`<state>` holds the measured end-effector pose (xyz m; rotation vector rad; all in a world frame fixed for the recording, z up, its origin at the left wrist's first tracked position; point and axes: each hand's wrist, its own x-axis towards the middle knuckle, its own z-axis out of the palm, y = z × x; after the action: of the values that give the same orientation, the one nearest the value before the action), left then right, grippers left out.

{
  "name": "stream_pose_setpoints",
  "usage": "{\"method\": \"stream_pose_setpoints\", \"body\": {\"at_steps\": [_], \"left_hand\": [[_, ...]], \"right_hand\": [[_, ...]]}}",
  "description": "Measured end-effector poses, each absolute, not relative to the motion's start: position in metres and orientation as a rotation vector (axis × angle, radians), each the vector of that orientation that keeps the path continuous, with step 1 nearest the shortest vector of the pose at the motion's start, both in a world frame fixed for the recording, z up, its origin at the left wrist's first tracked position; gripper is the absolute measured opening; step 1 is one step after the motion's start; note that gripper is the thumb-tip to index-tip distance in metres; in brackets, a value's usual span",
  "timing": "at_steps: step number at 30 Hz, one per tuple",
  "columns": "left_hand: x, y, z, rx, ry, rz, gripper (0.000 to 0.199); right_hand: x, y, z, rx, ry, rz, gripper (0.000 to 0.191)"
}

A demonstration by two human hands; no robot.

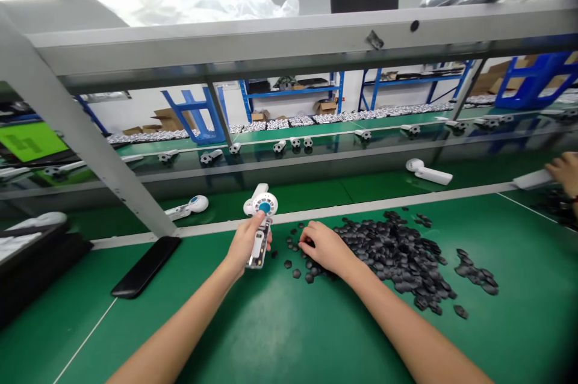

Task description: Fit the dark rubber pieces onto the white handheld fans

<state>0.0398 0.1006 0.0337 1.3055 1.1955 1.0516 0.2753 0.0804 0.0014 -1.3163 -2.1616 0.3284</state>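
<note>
**Left hand (246, 244) gripping a white plastic handheld unit with a round slotted head and blue hub (265, 204); right hand (326, 247) resting in a heap of small, flat black hexagonal pieces (397, 257).**

Left of the left hand, a flat black rectangular slab (146, 267) is lying on the green bench mat (280, 324). The left hand is closing around the unit's clear plastic handle (259, 254), holding it tilted above the mat. The unit looks light and stiff; the handle seems the safest hold. The right hand is curling down into the heap's left edge; whether it is holding a piece is unclear. The pieces look light, stiff and easily scattered, best pinched by their edges. Far right, a co-worker's hand (565, 172) is holding a white handle (533, 179).
</note>
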Motion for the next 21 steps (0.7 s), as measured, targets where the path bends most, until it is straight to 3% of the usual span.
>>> {"method": "stream_pose_setpoints", "body": {"at_steps": [11,15,19,21], "left_hand": [[0.013,0.049,0.030,1.052,1.060,1.108,0.059],[0.018,0.042,0.036,1.020,0.963,1.184,0.042],[0.022,0.036,0.033,1.032,0.839,1.185,0.052],[0.024,0.035,0.029,1.008,0.820,1.184,0.047]], "right_hand": [[0.263,0.057,0.016,-1.245,-1.949,0.695,0.020],[0.253,0.046,0.021,-1.206,-1.953,0.733,0.017],[0.243,0.034,0.026,-1.140,-1.947,0.843,0.019],[0.238,0.027,0.030,-1.107,-1.972,0.873,0.019]]}}
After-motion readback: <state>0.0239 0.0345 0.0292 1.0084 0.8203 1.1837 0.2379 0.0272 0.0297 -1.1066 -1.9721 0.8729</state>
